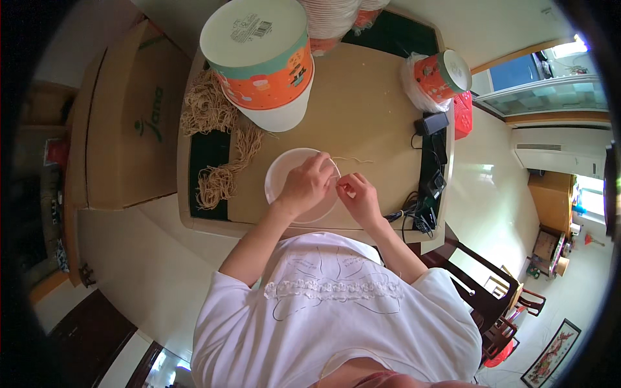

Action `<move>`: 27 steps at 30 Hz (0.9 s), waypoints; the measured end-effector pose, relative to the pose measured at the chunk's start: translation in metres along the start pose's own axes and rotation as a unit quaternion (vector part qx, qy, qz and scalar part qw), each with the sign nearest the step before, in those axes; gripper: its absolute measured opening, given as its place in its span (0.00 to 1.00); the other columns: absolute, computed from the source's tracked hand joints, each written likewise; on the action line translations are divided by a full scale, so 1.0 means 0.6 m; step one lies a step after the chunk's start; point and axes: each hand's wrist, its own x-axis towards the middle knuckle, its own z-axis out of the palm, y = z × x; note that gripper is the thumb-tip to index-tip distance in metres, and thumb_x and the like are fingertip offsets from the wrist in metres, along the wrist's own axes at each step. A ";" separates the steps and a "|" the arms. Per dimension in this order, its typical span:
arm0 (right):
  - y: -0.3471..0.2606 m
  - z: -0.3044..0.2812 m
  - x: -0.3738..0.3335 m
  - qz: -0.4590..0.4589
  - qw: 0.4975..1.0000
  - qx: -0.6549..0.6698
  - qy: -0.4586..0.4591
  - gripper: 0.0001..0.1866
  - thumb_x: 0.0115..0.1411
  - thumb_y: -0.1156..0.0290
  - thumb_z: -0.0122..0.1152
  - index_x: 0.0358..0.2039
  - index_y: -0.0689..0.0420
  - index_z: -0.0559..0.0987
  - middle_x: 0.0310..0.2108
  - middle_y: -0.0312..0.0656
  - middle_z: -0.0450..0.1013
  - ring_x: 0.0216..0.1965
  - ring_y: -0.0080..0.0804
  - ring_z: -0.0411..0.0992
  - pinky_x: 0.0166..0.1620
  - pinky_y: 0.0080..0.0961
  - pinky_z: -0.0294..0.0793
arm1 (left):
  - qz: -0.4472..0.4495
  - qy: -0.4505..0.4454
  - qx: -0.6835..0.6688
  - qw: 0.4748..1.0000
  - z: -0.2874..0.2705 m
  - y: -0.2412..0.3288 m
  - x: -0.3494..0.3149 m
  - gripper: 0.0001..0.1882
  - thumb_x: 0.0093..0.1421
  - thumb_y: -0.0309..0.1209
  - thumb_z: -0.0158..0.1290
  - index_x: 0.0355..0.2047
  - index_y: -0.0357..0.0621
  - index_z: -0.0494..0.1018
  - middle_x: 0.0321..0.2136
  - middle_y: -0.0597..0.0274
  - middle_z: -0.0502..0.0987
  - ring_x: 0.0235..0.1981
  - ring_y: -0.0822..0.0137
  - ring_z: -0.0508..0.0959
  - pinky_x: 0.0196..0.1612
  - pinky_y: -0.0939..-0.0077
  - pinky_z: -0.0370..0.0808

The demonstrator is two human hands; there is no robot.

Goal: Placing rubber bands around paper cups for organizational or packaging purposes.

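A round white paper bucket [279, 169] stands at the table's near side, its open mouth toward me. My left hand [303, 185] reaches across its mouth, fingers curled together at the right part of the rim. Just outside that rim is my right hand [358, 196], its thumb and fingers pinched together. Whatever lies between those fingertips is too small to make out. A thin beige string [352, 159] runs over the table just beyond the rim, close to both hands. Bundles of beige string [210, 107] lie at the table's left, with more strands [218, 184] nearer me.
Upside-down nested paper buckets [262, 71], orange, green and white, stand at the far left. Stacked white tubs [330, 19] are behind them. At the right are a smaller bucket [435, 77] in plastic, a black adapter [431, 123] and cables [420, 216]. A cardboard box [132, 123] stands left.
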 end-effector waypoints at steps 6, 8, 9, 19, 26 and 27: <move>0.004 0.008 0.004 0.020 0.999 -0.025 -0.001 0.04 0.52 0.78 0.61 0.29 0.60 0.74 0.26 0.43 0.72 0.24 0.31 0.72 0.29 0.24 0.72 | -0.124 0.011 0.065 0.990 -0.099 -0.026 -0.022 0.14 0.48 0.24 0.54 0.37 0.43 0.69 0.43 0.57 0.69 0.42 0.56 0.74 0.39 0.62 0.77; 0.008 0.007 0.004 0.018 0.999 -0.029 0.004 0.04 0.52 0.78 0.61 0.28 0.60 0.74 0.25 0.43 0.72 0.24 0.31 0.72 0.29 0.24 0.72 | -0.128 0.042 0.141 0.981 -0.151 -0.041 -0.055 0.14 0.49 0.25 0.54 0.37 0.43 0.68 0.42 0.58 0.69 0.41 0.56 0.75 0.38 0.62 0.77; 0.008 0.008 0.002 0.023 1.000 -0.020 0.009 0.04 0.52 0.78 0.61 0.28 0.61 0.74 0.26 0.43 0.72 0.24 0.32 0.72 0.29 0.24 0.73 | -0.196 0.027 0.159 0.967 -0.176 -0.045 -0.075 0.14 0.50 0.26 0.55 0.37 0.43 0.68 0.42 0.57 0.69 0.42 0.55 0.74 0.40 0.61 0.76; -0.001 0.001 0.005 -0.006 0.998 -0.062 0.025 0.05 0.52 0.76 0.63 0.30 0.57 0.77 0.31 0.43 0.71 0.30 0.35 0.72 0.34 0.27 0.75 | -0.117 0.043 -0.054 0.991 -0.077 0.000 -0.072 0.20 0.51 0.23 0.56 0.46 0.41 0.68 0.46 0.52 0.71 0.50 0.54 0.70 0.52 0.59 0.68; -0.021 -0.002 0.018 -0.010 1.000 -0.023 0.006 0.05 0.51 0.73 0.64 0.30 0.56 0.80 0.29 0.43 0.70 0.28 0.38 0.70 0.32 0.31 0.72 | -0.096 0.025 -0.264 0.959 0.070 -0.014 -0.020 0.27 0.48 0.30 0.61 0.48 0.41 0.65 0.36 0.54 0.77 0.37 0.56 0.78 0.41 0.66 0.75; -0.022 -0.005 0.025 -0.010 1.000 -0.023 0.007 0.05 0.51 0.73 0.64 0.30 0.56 0.80 0.29 0.43 0.70 0.28 0.38 0.70 0.32 0.31 0.72 | -0.121 0.036 -0.278 0.952 0.070 -0.010 -0.020 0.24 0.48 0.31 0.61 0.45 0.42 0.67 0.31 0.56 0.76 0.32 0.58 0.78 0.37 0.68 0.75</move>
